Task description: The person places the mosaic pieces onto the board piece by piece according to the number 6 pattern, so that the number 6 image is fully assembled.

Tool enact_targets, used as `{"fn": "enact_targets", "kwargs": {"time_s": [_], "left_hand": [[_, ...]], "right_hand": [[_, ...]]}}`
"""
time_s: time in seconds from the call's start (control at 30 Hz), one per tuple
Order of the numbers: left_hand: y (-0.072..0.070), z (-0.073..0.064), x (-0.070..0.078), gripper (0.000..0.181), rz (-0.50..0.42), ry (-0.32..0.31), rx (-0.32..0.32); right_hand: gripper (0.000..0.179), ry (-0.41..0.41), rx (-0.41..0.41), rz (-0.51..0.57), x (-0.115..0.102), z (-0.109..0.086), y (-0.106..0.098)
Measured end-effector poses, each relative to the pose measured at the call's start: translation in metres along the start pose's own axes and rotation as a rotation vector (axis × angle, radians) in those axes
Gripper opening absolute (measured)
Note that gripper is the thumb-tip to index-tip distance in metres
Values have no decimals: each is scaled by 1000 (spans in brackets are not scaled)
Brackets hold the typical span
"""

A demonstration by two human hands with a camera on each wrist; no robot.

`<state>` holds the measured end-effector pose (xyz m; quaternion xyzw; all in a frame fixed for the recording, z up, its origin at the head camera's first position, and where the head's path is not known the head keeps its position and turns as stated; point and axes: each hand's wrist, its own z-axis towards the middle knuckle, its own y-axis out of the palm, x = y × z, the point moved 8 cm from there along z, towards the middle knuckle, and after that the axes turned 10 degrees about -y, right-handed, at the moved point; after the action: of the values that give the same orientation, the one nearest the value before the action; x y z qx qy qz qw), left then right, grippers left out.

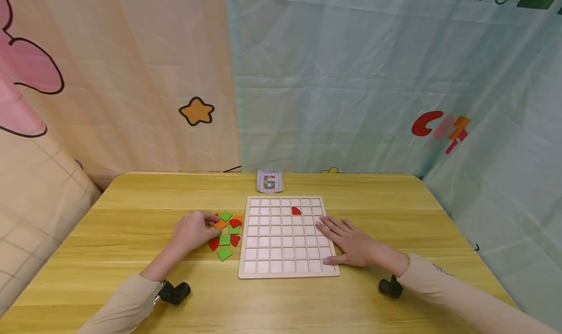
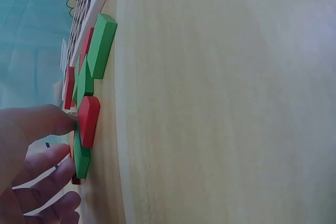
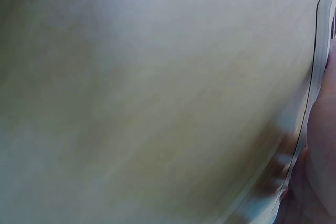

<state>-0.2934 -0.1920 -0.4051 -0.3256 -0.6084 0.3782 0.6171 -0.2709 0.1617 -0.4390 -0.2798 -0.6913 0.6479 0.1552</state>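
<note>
My left hand (image 1: 196, 231) reaches into a loose cluster of flat coloured pieces left of the board. Its thumb and bent fingers stand apart around an orange piece (image 1: 220, 224); in the left wrist view the thumb tip is right at a red piece (image 2: 88, 121). Green pieces (image 1: 225, 239) and red quarter-round pieces (image 1: 235, 240) lie close by. My right hand (image 1: 351, 241) lies with spread fingers over the right edge of the white gridded board (image 1: 275, 241). One red quarter-round piece (image 1: 296, 210) sits in a cell near the board's top.
A small card (image 1: 270, 182) with a printed coloured grid pattern stands behind the board at the table's far edge. The wooden table (image 1: 373, 192) runs back to printed curtains (image 1: 325, 80). Black wrist cameras (image 1: 174, 293) hang under both forearms.
</note>
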Motion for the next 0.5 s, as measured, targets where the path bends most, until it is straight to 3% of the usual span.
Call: {"fn": "enact_targets", "kwargs": {"time_s": [0.5], "left_hand": [[3,1,-6,30,14,-29,-26]], "right_hand": [[90,-3,-15,-7,1,0,2]]}}
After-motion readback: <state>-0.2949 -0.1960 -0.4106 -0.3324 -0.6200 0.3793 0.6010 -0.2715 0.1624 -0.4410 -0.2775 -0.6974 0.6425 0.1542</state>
